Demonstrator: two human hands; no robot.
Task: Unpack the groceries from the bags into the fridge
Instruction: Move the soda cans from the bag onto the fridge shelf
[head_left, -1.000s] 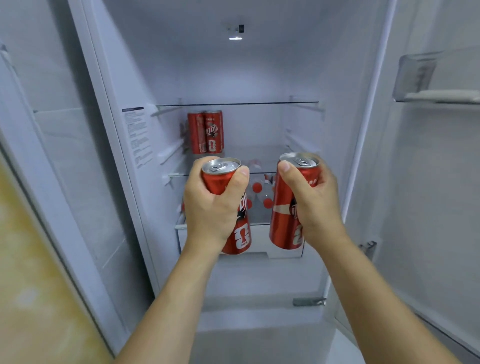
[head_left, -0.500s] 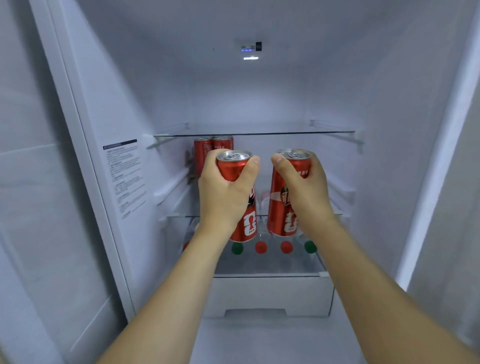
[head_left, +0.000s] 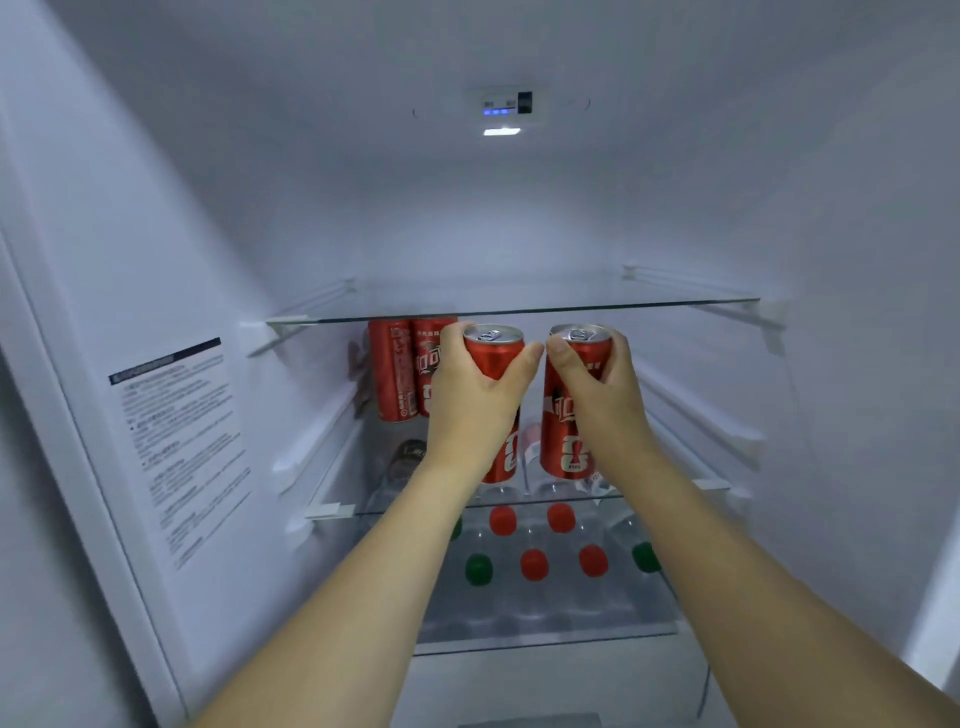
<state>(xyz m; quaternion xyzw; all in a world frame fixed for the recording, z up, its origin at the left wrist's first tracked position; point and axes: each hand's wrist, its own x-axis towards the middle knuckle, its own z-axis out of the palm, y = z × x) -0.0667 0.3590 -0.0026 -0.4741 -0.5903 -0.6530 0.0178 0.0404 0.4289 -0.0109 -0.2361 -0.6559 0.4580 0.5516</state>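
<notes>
Both cans have travelled deeper into the fridge (head_left: 182, 260) since a second ago, now level with the middle glass shelf (head_left: 691, 486).
Left hand (head_left: 475, 400) has its grip wrapped round the left can (head_left: 493, 353), thumb at 3 o'clock of the rim; right hand (head_left: 605, 395) has its grip wrapped round the right can (head_left: 569, 441), thumb at 9 o'clock. Each can stands upright, its base below the grip, just above the shelf. Two stored cans (head_left: 400, 374) stand at 9 o'clock of the left hand. Below the shelf, bottles with red caps (head_left: 534, 564) and green caps (head_left: 478, 569) lie in rows.
</notes>
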